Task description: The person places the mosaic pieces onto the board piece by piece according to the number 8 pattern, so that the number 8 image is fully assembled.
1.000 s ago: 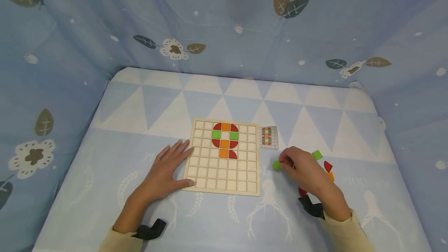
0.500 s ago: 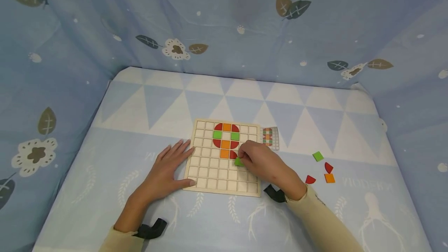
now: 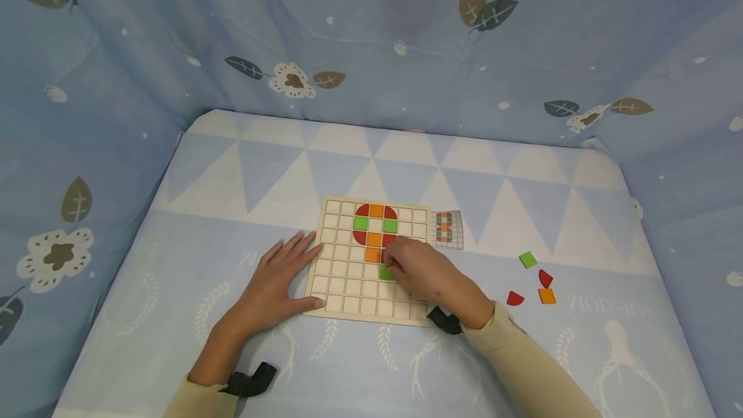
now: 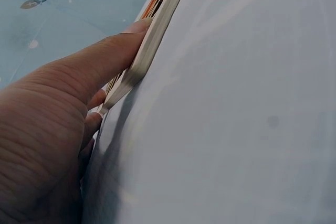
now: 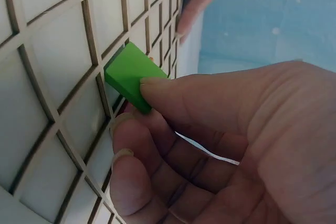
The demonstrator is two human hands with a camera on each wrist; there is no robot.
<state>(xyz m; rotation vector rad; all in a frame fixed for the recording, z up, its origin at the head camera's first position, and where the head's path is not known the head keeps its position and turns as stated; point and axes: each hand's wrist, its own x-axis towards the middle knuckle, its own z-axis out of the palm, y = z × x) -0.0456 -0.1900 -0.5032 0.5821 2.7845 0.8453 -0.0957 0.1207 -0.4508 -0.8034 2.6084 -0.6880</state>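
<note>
A pale wooden grid board (image 3: 342,305) lies on the table, with red quarter-round, orange and green square tiles set in its upper cells. My left hand (image 3: 273,289) rests flat along the board's left edge, fingers spread and thumb on its lower left corner. In the left wrist view the thumb presses the board's edge (image 4: 149,48). My right hand (image 3: 426,269) pinches a green square tile (image 5: 134,72) between thumb and fingers, tilted over a cell just below the lowest red tile. The right fingers partly cover that red tile in the head view.
A small printed pattern card (image 3: 455,231) lies against the board's right edge. Farther right are a loose green tile (image 3: 527,259), an orange tile (image 3: 547,296) and two red quarter-round tiles, one being the near red tile (image 3: 515,298). Patterned cloth walls (image 3: 406,50) surround the table.
My right hand has carried the green tile from the table on the right leftward onto the board, then slightly further left to its present cell. The left hand has stayed in place.
</note>
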